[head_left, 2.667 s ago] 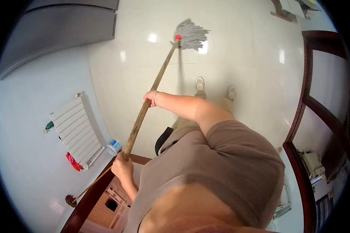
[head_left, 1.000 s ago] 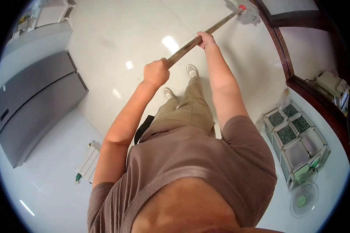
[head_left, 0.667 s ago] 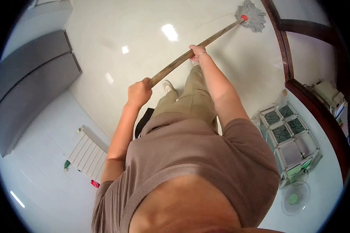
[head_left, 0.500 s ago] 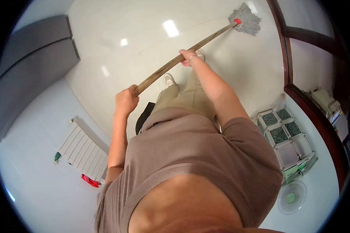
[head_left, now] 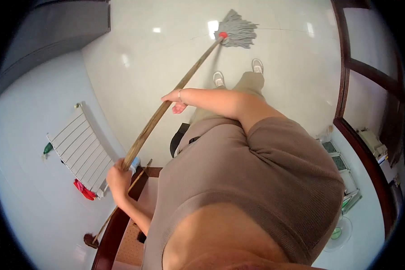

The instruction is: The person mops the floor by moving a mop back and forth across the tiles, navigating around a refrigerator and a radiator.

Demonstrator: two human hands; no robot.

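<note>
A mop with a long wooden handle slants across the view from lower left to upper centre. Its grey string head lies spread on the floor, joined to the handle by a red collar. My left hand is closed round the handle's near end, beside the white radiator. Farther along the shaft, my right hand wraps it with thumb and fingers; some fingertips show below the handle. My right arm crosses in front of my body.
The glossy pale floor carries the mop head and my shoes. A radiator with a red cloth is on the left wall. Dark cabinets stand upper left, a dark-framed door right, a rack lower right.
The mop head has swept left across the floor. Both hands have moved left and nearer my body with the handle, which now stands steeper. My body has turned, bringing a doorway into view behind me.
</note>
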